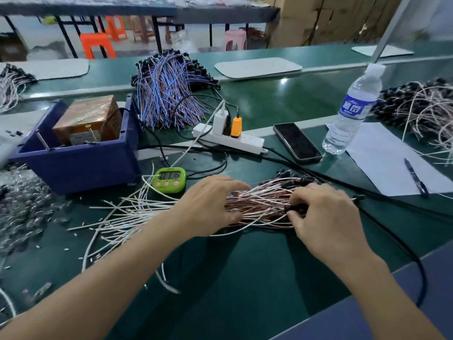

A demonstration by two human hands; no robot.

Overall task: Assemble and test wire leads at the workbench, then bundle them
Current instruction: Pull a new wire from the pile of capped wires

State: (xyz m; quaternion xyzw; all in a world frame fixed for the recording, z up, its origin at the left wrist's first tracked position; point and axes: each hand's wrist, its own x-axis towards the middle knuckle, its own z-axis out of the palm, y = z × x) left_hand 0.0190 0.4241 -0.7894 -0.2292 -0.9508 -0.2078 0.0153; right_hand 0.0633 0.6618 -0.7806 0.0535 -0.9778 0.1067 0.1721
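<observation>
I see the loose bundle of pink-and-copper wire leads flat on the green bench mat; the left hand rests spread on its middle, and the right hand pinches its black connector end.

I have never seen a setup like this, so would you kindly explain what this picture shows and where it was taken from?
There is no machine here. A person works with bare hands, filmed by a camera worn on the head and looking down. The left hand rests spread on a bundle of pinkish wire leads. The right hand pinches them near their black plug ends. On the green workbench there are also a blue bin, a green timer, a power strip, a phone, a water bottle and a pile of blue wires.
</observation>
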